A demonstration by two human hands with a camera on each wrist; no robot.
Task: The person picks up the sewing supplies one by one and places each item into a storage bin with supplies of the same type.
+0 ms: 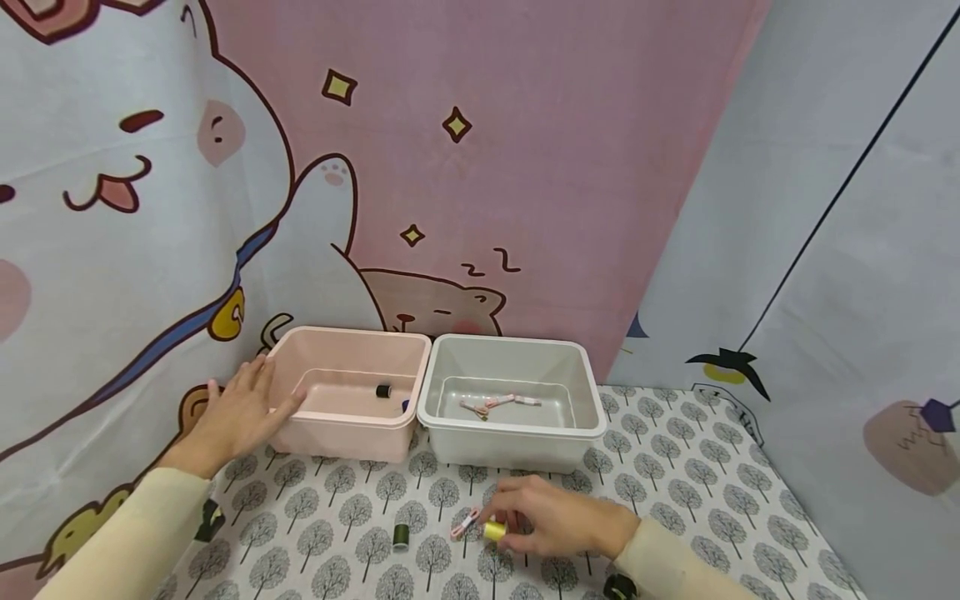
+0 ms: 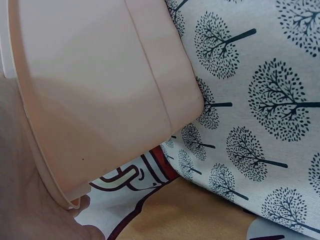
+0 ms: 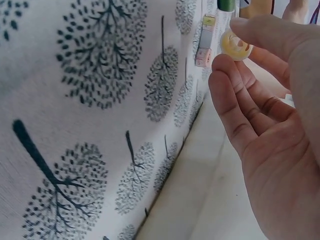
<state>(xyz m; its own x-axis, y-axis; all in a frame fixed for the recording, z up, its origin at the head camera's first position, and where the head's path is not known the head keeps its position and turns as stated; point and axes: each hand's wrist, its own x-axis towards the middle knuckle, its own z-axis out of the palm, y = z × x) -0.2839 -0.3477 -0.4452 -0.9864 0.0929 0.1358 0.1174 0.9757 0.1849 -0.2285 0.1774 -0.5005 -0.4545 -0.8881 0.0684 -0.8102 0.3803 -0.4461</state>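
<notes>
My right hand (image 1: 551,517) pinches a small yellow thread spool (image 1: 494,531) between thumb and fingertips, low over the tree-print cloth. The right wrist view shows the end of the yellow spool (image 3: 236,47) between the thumb and a finger. Just left of it lies a folded pink tape measure (image 1: 465,523), and further left stands a dark green thread spool (image 1: 401,537). My left hand (image 1: 243,408) rests at the near left corner of the pink bin (image 1: 341,433), thumb over the front rim, fingers extended along the left side.
Inside the pink bin are a black spool (image 1: 383,391) and a blue one (image 1: 405,406), partly hidden by the front wall. Right beside it stands a grey-white bin (image 1: 510,446) holding folded tape measures (image 1: 498,402). Printed curtains (image 1: 570,167) hang behind and at both sides.
</notes>
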